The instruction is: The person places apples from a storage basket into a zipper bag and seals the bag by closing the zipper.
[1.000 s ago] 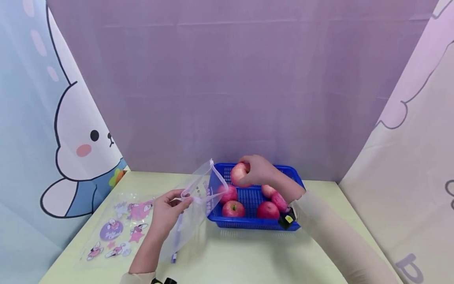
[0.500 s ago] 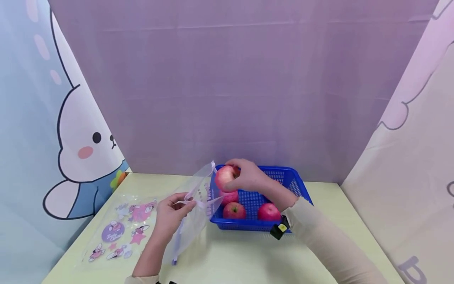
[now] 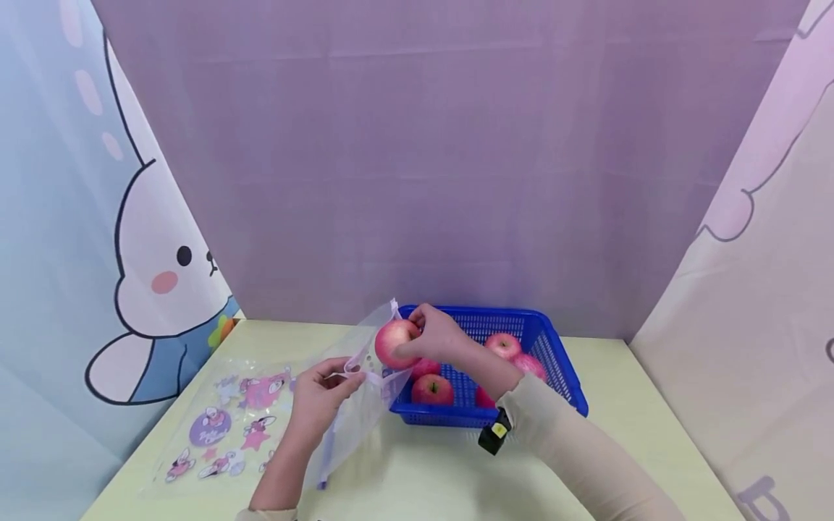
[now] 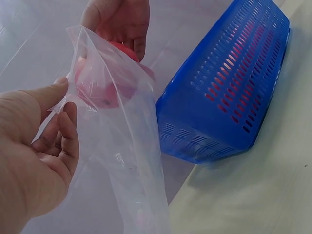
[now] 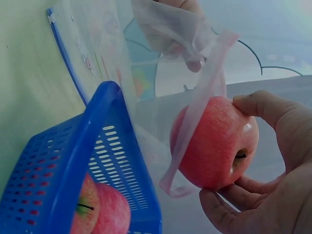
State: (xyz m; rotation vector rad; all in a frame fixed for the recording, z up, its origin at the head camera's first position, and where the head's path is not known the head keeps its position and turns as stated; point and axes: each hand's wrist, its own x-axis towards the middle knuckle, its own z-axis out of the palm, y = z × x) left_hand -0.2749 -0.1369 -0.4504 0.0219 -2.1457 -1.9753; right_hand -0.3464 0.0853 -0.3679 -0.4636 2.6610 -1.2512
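From the head camera, low in the middle of the frame, the right hand (image 3: 438,334) grips a red apple (image 3: 394,342) and holds it right at the mouth of the clear plastic bag (image 3: 361,405). The left hand (image 3: 321,394) pinches the bag's near lip, keeping it open. Behind them the blue basket (image 3: 557,369) holds at least four more apples (image 3: 433,388), and a sheet of cartoon stickers (image 3: 224,423) lies flat on the pale green table (image 3: 430,470) at lower left.

On the left wrist view, thumb and curled fingers (image 4: 63,141) clamp the film at the left edge, and the apple (image 4: 105,87) shows pink through the plastic at upper left, the other hand (image 4: 119,19) above it.

On the right wrist view, thumb and fingers (image 5: 273,114) wrap the apple (image 5: 217,141) at right of centre, the bag's rim (image 5: 197,117) draped across its face; two basket apples (image 5: 100,209) sit at lower left.

Judging by this, the first apple is just entering the bag and not released; the bag looks otherwise empty, so the rest of the fruit is left.
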